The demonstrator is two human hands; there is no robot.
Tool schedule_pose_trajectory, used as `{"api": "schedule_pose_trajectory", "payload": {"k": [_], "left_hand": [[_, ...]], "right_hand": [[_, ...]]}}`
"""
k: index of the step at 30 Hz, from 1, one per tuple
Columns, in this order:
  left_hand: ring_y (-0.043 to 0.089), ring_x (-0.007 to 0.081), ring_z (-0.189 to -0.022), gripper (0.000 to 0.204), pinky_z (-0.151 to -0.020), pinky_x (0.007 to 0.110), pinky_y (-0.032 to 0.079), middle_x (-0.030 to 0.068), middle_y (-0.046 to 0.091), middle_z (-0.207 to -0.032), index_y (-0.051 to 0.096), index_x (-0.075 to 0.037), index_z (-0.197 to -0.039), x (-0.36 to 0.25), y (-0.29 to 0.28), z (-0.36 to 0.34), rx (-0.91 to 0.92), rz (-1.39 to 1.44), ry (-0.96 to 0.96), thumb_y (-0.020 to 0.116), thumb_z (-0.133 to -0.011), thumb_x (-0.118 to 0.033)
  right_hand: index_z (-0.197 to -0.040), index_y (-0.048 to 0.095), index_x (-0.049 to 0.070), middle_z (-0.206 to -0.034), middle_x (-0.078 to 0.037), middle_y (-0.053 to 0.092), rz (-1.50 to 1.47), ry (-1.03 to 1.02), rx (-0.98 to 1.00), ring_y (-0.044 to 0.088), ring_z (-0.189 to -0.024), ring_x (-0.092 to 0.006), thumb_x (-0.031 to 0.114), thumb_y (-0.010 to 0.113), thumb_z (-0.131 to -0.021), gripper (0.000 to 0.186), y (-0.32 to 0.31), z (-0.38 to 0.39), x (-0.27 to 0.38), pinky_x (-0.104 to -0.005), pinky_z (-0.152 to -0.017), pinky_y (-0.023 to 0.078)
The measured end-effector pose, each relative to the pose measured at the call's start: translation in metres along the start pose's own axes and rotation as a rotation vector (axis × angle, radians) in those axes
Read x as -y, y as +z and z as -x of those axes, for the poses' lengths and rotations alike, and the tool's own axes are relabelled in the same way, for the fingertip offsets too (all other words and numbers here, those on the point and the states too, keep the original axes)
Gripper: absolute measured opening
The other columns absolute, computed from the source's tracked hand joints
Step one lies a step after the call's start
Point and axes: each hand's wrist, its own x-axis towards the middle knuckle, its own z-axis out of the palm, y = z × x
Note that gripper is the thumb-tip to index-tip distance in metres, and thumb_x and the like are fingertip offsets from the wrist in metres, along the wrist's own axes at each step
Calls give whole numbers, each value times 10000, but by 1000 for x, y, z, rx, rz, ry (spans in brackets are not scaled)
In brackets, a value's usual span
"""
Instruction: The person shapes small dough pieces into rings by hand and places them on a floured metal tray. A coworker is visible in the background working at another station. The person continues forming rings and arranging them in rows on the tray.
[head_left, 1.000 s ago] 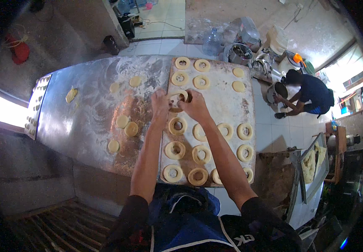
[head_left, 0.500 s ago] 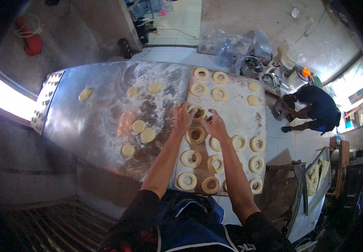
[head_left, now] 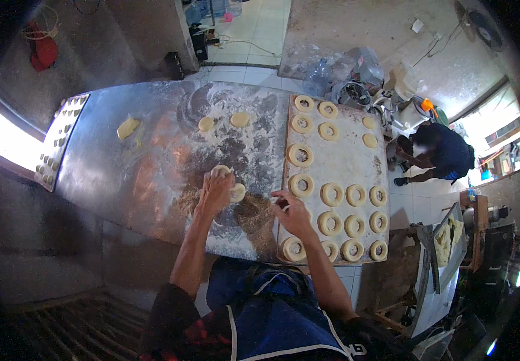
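Over the floured metal table, my left hand [head_left: 213,194] is closed with its fingers on a pale dough round [head_left: 221,171]. Touching that hand's right side lies another dough round [head_left: 237,192]. My right hand [head_left: 293,215] hovers by the left edge of the wooden board [head_left: 356,159]; its fingers are loosely bent and apart, and I see nothing held in them. Rows of dough rings cover much of the board, among them a ring [head_left: 301,185] just above my right hand. Part of another ring is hidden behind that hand.
Farther up the table lie two dough rounds [head_left: 206,124] and a flattened dough piece [head_left: 128,128]. Two small dough rounds [head_left: 369,140] sit at the board's right side. A tray [head_left: 61,141] of small pieces stands at the far left. A person [head_left: 443,150] bends over beyond the board.
Both hands have left the dough ring at the board's left side, which now lies there. My left hand has moved left to the dough rounds; my right hand has drawn back nearer me.
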Motion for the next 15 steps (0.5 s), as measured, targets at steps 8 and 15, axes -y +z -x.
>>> {"api": "schedule_pose_trajectory", "payload": {"k": [8, 15], "left_hand": [[619, 162, -863, 321, -734, 349, 494, 96, 666, -891, 634, -1, -1030, -20, -4, 29, 8, 1022, -203, 722, -829, -236], [597, 130, -780, 276, -689, 294, 479, 78, 662, -845, 647, 34, -1025, -11, -21, 51, 87, 1035, -202, 689, -860, -184]], "right_hand": [[-1132, 601, -17, -994, -196, 667, 15, -19, -27, 665, -891, -312, 116, 708, -792, 380, 63, -29, 4, -388, -785, 528], [-1088, 622, -5, -975, -147, 687, -359, 112, -154, 675, -866, -237, 38, 725, -760, 347, 95, -26, 15, -369, -781, 534]]}}
